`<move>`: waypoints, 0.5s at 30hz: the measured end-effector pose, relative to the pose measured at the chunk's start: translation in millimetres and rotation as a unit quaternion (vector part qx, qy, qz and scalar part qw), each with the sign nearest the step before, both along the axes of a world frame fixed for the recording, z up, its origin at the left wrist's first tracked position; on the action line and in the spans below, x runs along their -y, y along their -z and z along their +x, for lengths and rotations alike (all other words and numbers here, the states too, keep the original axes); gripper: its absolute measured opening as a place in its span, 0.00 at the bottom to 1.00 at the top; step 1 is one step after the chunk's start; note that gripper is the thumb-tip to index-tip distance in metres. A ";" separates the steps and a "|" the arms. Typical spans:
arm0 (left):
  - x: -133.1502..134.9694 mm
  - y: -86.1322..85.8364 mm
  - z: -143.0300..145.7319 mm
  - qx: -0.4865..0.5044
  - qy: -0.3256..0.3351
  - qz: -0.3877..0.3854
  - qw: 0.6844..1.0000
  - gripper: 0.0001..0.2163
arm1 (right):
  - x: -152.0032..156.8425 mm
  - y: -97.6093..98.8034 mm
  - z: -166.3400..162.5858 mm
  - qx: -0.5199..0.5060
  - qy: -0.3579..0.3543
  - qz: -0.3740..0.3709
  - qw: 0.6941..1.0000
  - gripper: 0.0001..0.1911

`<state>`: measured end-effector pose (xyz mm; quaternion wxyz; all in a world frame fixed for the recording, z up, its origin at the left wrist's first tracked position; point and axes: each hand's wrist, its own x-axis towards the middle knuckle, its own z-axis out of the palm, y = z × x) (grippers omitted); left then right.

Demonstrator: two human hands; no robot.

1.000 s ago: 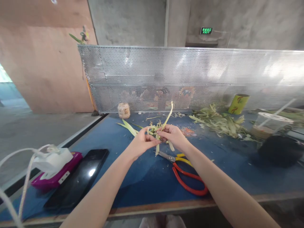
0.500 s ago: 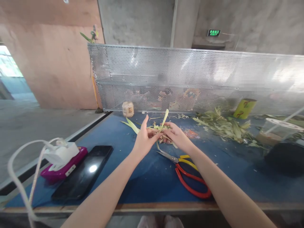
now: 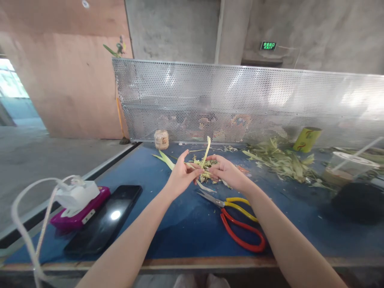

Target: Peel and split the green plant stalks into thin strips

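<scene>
Leaf strips (image 3: 205, 165), pale green and partly plaited into a small bundle, sat at the centre of the frame, lifted just above the blue desk (image 3: 186, 236). The left hand (image 3: 180, 178) pinched the bundle's left side between thumb and fingers, with the forefinger pointing up free. The right hand (image 3: 229, 174) was closed round its right side, so both were clamped on the same piece. One strip stood upright out of it.

Only fingertips seemed to pin the ends, so a strip could slip out and the plait come loose. A hard tug could also tear so thin a strip. The scissors (image 3: 237, 218) lay just below the right wrist with the blades towards the hands, and a lowered forearm could knock or catch on them.

Counted:
- two hands
- one pair of scissors
- one dark phone (image 3: 103, 222) at lower left
- one magenta box (image 3: 79, 206) beside it, with one white charger (image 3: 76, 194) on top
- one small jar (image 3: 161, 139) by the perforated screen (image 3: 240, 100)
- one loose leaf (image 3: 164, 159) near the jar
- one heap of trimmings (image 3: 282, 160) at centre right
- one yellow-green cup (image 3: 306, 139)
- one clear cup with a straw (image 3: 348, 164)
</scene>
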<state>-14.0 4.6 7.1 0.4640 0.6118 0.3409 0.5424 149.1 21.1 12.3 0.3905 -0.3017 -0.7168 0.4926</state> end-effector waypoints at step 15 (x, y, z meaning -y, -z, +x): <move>3.5 1.7 0.5 -0.040 -0.005 -0.031 0.999 0.42 | -1.5 5.9 -6.8 0.024 0.030 0.029 0.999 0.13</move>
